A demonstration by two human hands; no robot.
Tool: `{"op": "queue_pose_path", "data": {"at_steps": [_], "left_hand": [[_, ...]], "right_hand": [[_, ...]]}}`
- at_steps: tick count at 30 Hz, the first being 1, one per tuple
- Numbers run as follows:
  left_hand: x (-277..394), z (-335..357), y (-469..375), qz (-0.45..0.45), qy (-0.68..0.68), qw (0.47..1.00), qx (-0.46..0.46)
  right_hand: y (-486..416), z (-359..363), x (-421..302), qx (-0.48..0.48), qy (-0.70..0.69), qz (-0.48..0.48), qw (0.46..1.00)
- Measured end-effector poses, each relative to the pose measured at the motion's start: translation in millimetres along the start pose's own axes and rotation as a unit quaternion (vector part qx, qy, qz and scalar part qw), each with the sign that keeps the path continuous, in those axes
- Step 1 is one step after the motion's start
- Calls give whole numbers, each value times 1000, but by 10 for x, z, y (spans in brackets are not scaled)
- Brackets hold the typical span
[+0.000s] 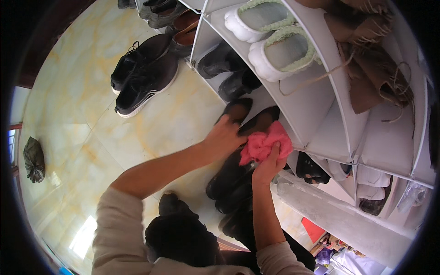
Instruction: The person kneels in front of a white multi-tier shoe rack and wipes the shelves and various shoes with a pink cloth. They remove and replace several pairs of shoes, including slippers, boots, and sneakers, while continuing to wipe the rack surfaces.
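My left hand (225,137) grips the near ends of a pair of dark slip-on shoes, one shoe (237,111) beside the other shoe (263,120). The pair's far ends point into the lowest level of a white shoe rack (295,103). Bunched in my right hand (270,168) is a pink cloth (268,141), which covers part of the right shoe's near end. Just below both hands, more dark shoes (225,178) stand on the floor, partly hidden by the cloth and my right arm.
Black sneakers (147,75) with white soles stand on the marbled tile floor (103,137). White clogs (275,48) with green trim and brown lace-up boots (374,65) fill upper shelves. Black shoes (230,68) sit low in the rack. A dark plastic bag (34,160) lies far left.
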State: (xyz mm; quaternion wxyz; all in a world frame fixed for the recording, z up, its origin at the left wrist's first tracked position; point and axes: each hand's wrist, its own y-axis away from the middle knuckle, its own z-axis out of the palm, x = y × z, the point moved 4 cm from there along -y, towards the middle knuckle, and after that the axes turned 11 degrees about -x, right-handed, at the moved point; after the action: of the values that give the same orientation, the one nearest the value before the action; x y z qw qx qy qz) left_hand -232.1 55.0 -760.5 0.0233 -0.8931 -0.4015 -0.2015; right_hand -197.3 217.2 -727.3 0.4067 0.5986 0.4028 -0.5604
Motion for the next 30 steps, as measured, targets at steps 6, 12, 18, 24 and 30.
{"op": "queue_pose_path", "data": {"at_steps": [6,12,18,24,30], "left_hand": [[1,-138,1738,-123,10,990,-64],[33,-22,2245,-227,10,971,-73],[75,130,2266,-292,58,952,-65],[-11,329,2204,-279,49,945,-161],[-49,420,2132,-307,141,931,-136]], "right_hand": [[-440,183,406,-15,214,-111,970],[-929,674,1333,-252,576,-325,707],[-1850,649,1771,-207,612,-329,688],[-2732,332,1915,-196,671,-93,709],[-2418,319,1813,-176,779,90,596]]}}
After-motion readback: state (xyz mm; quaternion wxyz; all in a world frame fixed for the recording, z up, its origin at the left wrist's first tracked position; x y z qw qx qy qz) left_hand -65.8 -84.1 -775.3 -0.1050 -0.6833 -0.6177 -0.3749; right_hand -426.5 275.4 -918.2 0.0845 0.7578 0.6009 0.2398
